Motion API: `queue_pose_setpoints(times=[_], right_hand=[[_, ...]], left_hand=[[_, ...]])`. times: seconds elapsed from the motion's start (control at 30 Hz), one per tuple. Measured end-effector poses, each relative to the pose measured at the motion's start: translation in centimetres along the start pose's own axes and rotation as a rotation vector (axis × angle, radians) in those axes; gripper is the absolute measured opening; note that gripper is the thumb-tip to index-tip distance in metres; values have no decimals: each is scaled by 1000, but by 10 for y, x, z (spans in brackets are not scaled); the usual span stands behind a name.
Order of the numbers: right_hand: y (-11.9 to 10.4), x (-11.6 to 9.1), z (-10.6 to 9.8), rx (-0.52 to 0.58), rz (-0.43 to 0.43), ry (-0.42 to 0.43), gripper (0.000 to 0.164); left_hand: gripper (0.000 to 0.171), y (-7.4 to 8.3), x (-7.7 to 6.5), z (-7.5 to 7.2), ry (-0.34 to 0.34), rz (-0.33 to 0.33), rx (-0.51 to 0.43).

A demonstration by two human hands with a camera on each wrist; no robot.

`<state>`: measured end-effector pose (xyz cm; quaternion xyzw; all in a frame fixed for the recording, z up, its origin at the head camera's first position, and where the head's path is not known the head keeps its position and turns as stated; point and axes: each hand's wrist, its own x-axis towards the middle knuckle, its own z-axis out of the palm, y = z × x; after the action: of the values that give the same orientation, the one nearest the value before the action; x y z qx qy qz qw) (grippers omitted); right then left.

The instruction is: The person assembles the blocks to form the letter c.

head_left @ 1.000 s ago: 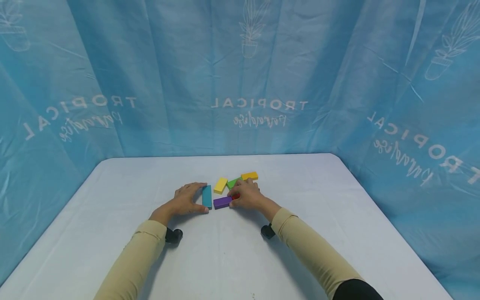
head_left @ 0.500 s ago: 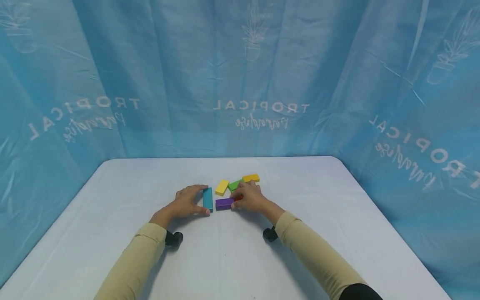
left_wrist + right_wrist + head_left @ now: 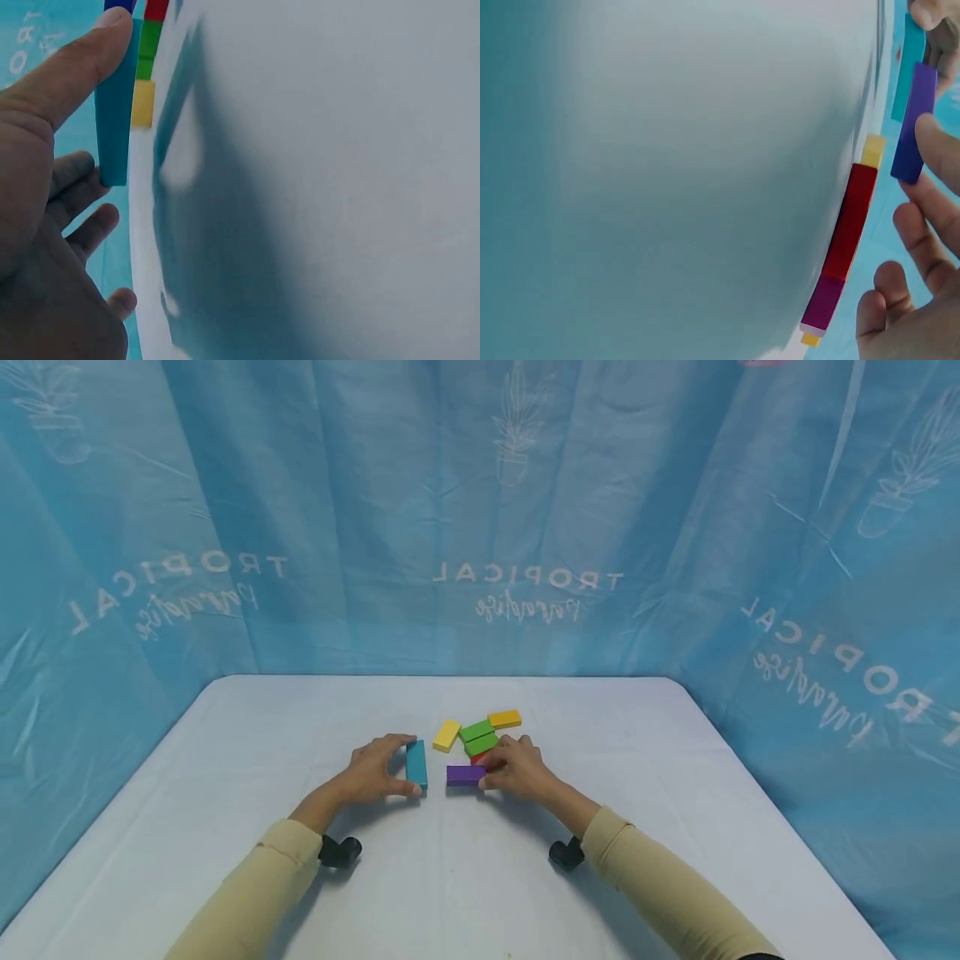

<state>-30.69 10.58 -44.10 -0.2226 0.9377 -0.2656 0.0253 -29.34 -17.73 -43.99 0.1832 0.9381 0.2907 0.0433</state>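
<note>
Head view: the left hand (image 3: 371, 771) pinches a teal block (image 3: 416, 764) end to end; the right hand (image 3: 525, 771) grips a purple block (image 3: 464, 776), green blocks (image 3: 481, 744) near that hand.

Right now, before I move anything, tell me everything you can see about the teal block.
The teal block is a plain, oblong piece with flat faces; its material is unclear. The left hand holds it end to end, thumb at the near end and finger at the far one. Its length points away from the person. It lies left of the purple block, with a gap between, and seems raised off the tabletop.
</note>
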Motion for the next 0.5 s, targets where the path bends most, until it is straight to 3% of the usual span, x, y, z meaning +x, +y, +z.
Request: queue_pose_setpoints(times=[0.5], right_hand=[[-14, -73, 1, 185, 134, 133, 28]], left_hand=[[90, 26, -28, 14, 34, -24, -7]])
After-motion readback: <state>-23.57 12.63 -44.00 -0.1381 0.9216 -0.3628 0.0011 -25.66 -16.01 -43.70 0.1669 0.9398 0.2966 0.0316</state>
